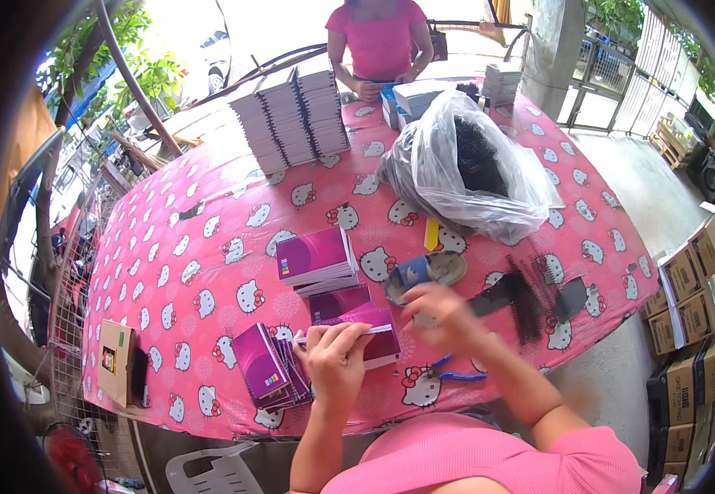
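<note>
Two hands are at work, and one notebook (380,329) is in hand. The left hand (334,356) pinches it by the edge, thumb against fingers, above the near side of the table. The right hand (444,314) is blurred beside it, close to one slipper-shaped thing (405,273) in blue and grey; whether its fingers grip anything, one cannot tell.

Purple notebooks lie in at least three piles: a far pile (316,253), a near pile (384,350) just under the hands, and a left pile (260,369), its books fanned. Their number cannot be counted. There is one pair of pliers (461,377) with blue handles, one yellow strip (432,234), and one clear bag (432,160) full of black coils (479,160). More coils lie loose to the right, too tangled to count. One tall block of books (292,119) stands at the far left, a smaller stack (502,84) at the far right. One brown box (116,362) is at the left edge.

The table (209,321) wears a pink cloth printed with white cat heads. Across it stands one other person (376,41) in a pinkish-red top. Around are one white chair (219,473), one red fan (73,461), several cartons (691,317) stacked on the right, a grey pillar (553,53) and a metal gate (609,76).
</note>
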A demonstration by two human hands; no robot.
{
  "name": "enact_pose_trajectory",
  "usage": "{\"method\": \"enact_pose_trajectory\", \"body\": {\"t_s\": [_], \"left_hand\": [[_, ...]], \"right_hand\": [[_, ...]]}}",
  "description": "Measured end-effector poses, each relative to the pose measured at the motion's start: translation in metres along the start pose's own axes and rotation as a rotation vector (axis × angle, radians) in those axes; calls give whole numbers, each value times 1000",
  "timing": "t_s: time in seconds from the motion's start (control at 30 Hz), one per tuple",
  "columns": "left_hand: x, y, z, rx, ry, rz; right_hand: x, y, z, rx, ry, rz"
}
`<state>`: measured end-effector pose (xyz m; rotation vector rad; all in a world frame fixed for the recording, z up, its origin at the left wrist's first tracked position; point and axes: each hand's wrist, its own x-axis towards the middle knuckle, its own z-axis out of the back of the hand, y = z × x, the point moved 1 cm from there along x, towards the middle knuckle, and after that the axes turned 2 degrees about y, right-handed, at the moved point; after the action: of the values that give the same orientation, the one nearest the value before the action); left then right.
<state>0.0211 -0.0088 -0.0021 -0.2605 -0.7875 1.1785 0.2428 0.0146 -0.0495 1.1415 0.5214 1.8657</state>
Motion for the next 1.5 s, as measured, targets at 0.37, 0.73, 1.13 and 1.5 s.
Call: {"method": "enact_pose_trajectory", "body": {"t_s": [0.37,0.73,1.13,1.5], "left_hand": [[8,0,5,-44,-55,-50],[7,3,-7,-93,-118,-67],[11,0,-9,-101,-138,-101],[13,1,-11,-168,-142,-101]], "right_hand": [[-84,-193,179,-750,-236,-1067],[-90,-177,159,-878,-136,-869],[-91,-176,157,-718,-256,-962],[-73,-108,173,-809,-425,-799]]}}
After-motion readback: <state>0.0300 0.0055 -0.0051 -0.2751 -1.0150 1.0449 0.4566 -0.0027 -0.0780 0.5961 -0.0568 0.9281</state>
